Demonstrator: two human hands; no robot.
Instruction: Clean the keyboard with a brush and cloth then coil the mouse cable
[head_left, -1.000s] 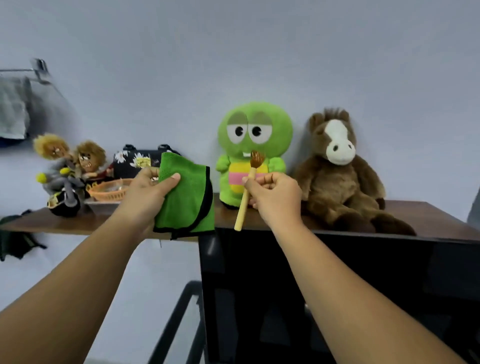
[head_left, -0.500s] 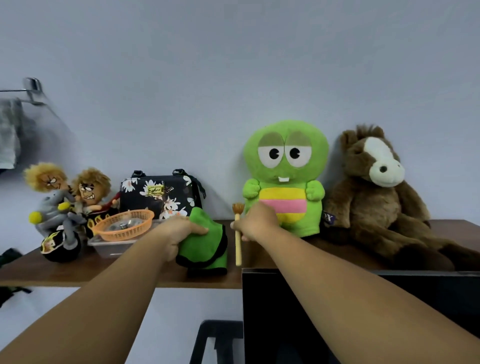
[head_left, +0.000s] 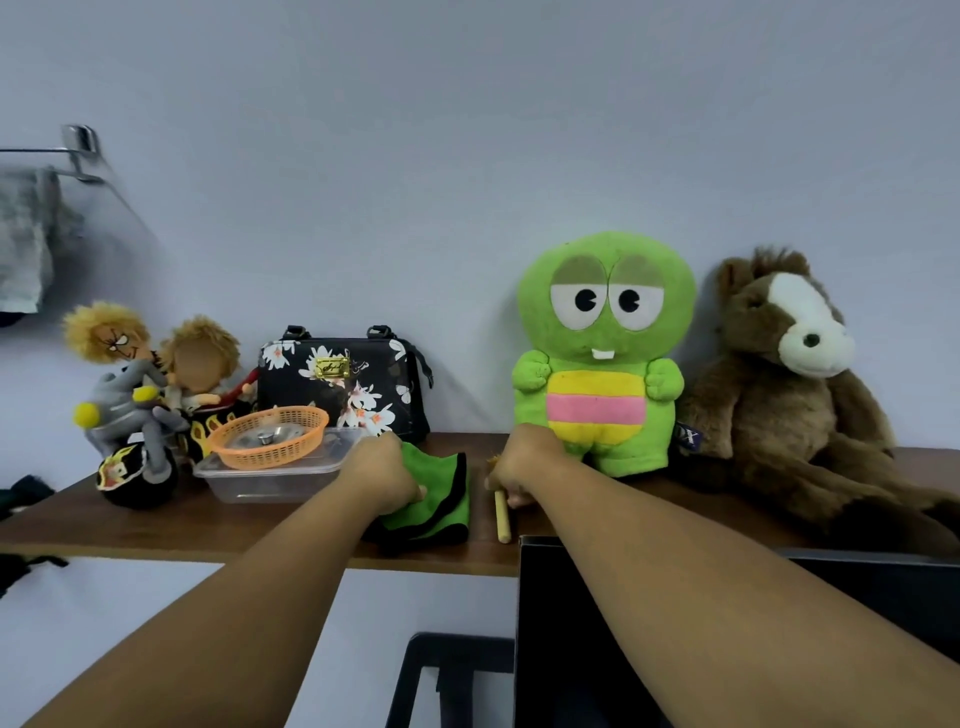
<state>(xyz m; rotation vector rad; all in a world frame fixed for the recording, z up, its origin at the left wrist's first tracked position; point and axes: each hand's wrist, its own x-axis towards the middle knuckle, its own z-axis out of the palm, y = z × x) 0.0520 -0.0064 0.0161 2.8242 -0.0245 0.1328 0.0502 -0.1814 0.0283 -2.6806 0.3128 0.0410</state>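
Head view: both arms reach up to a wooden shelf (head_left: 156, 525) fixed to a pale wall. The left hand (head_left: 382, 475) rests on a folded green cloth (head_left: 441, 499) with black edging, which lies near the shelf's front edge, about midway along it. The fingers curl over the cloth's left side and appear to grip it. The right hand (head_left: 524, 462) closes around a small brush (head_left: 502, 514) with a pale wooden handle. The handle's lower end pokes out below the fist and sits at the front edge of the shelf, just right of the cloth. A tuft of bristles shows above the knuckles.

Behind the cloth stand a clear plastic tub (head_left: 270, 480) with an orange basket (head_left: 267, 436) on it and a floral black bag (head_left: 340, 387). A green plush toy (head_left: 602, 358) sits just behind the right hand, with a brown plush horse (head_left: 784, 384) to its right. Two dolls on a toy motorbike (head_left: 140, 400) occupy the left end of the shelf.

Neither keyboard nor mouse is in sight, so how much of the cleaning is done cannot be read here. Both tools are at the shelf with the hands on them. Whether they are being collected or put away cannot be told from this moment alone. If collecting, the next move calls for lifting both clear of the front edge without knocking the tub or the green toy. If stowing, the fingers need only let go and draw back.
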